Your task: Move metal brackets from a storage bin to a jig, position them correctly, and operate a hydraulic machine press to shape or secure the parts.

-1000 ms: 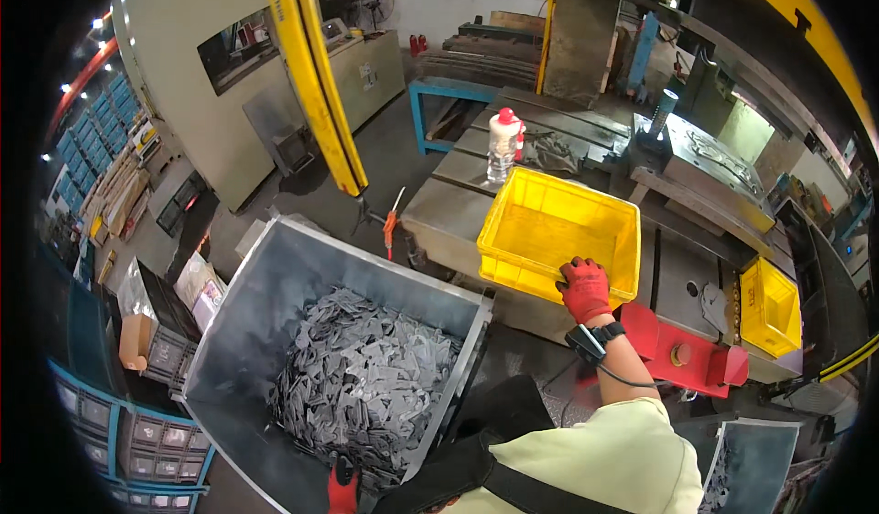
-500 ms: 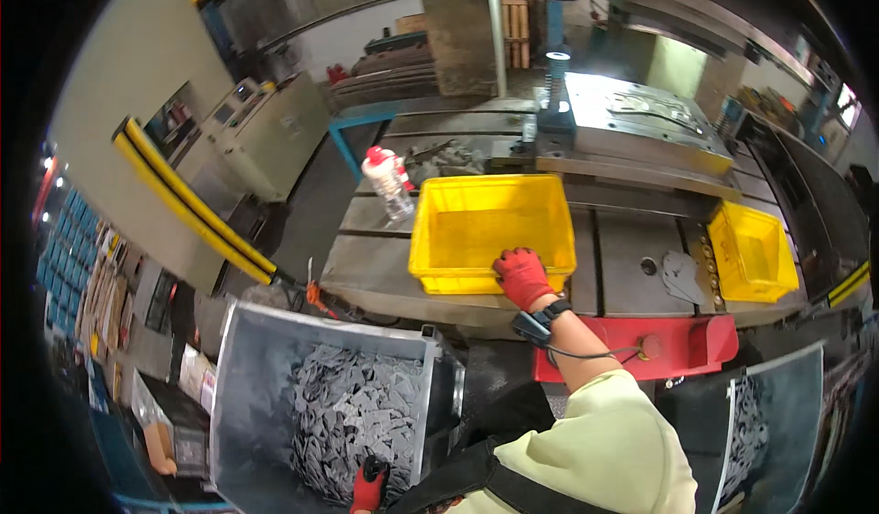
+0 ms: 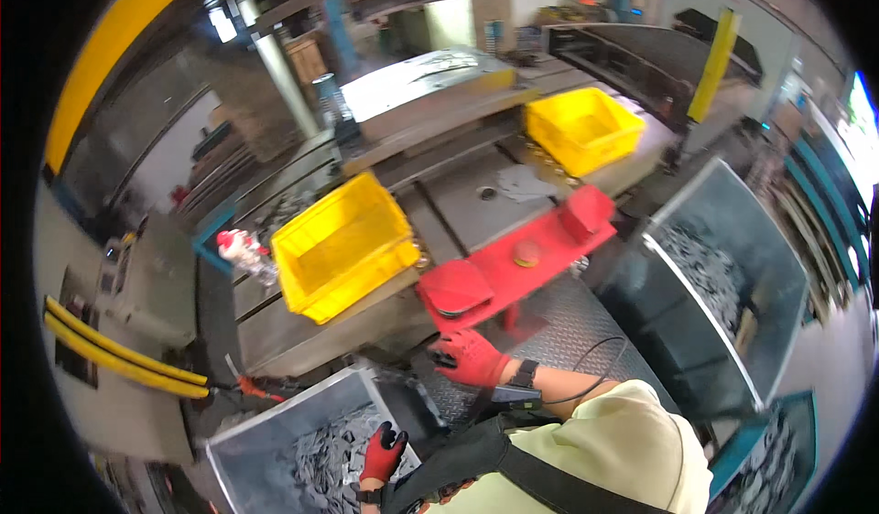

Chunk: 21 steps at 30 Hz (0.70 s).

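Observation:
My right hand [image 3: 469, 357], in a red glove with dark fingertips, hangs just in front of the red control stand [image 3: 513, 267]. Its fingers are loosely bent and apart, with nothing visible in them. Lower left, my left hand [image 3: 383, 454], gloved the same, is over the grey bin [image 3: 275, 422] of flat metal pieces [image 3: 334, 454]. Thumb and fingers are spread there, and I see nothing between them. A yellow crate [image 3: 343, 248] sits on the machine table's left part, apart from both hands, its visible floor bare.
A second yellow crate [image 3: 586, 134] stands farther right on the table [image 3: 439, 212], near a flat metal plate [image 3: 522, 184]. A clear bottle with a red cap [image 3: 245, 250] is at the left. Another grey bin [image 3: 765, 331] with metal pieces stands at the right.
My view has swung to the right. My right hand has left the near rim of the yellow crate and come back toward me. My left hand has risen from the metal pieces.

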Tool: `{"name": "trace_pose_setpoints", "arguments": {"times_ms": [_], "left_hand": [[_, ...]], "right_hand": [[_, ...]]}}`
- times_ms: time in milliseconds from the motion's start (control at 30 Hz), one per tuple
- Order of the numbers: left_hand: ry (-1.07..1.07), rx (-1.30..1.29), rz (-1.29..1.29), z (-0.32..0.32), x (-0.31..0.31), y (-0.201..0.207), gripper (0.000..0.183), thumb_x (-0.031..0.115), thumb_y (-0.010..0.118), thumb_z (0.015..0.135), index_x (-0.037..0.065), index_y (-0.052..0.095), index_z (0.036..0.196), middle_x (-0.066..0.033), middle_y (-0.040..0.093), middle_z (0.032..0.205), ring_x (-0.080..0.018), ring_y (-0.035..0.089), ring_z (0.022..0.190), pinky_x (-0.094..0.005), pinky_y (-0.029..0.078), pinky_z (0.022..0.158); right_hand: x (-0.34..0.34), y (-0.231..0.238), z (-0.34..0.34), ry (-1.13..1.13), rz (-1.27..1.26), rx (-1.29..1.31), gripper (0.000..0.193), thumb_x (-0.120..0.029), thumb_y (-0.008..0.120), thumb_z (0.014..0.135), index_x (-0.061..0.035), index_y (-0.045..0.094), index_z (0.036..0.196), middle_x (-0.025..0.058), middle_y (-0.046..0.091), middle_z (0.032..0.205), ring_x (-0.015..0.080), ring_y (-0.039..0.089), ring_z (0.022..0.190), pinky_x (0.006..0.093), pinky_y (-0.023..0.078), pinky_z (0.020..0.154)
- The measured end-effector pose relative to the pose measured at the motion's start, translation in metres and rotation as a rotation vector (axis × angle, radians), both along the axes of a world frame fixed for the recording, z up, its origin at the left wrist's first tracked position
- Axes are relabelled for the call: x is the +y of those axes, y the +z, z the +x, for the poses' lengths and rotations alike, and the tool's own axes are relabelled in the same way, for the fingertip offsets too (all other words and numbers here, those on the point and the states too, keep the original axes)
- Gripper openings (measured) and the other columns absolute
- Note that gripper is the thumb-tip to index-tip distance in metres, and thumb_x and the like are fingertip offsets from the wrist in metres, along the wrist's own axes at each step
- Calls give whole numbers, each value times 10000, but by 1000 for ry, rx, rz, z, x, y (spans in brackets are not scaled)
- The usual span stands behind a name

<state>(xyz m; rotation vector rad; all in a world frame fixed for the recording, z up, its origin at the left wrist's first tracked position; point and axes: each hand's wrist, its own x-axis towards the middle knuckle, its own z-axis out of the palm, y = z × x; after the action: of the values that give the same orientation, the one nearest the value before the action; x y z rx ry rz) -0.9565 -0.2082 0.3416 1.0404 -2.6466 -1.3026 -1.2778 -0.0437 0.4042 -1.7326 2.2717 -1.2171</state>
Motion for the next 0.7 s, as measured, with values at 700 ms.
{"name": "trace_pose_setpoints", "arguments": {"times_ms": [700], "left_hand": [[-1268,-287,-316,-257,241,-66,824,509,751,774,23,491,1387,-250,574,1302,-397,548,1219,-457,462,1018]], "right_hand": [[529,-144,203,-1239,406,-1062,612,-536,639,776,-47,667,1143,221,667,1155,385,626,1095,476,485,927]]}}
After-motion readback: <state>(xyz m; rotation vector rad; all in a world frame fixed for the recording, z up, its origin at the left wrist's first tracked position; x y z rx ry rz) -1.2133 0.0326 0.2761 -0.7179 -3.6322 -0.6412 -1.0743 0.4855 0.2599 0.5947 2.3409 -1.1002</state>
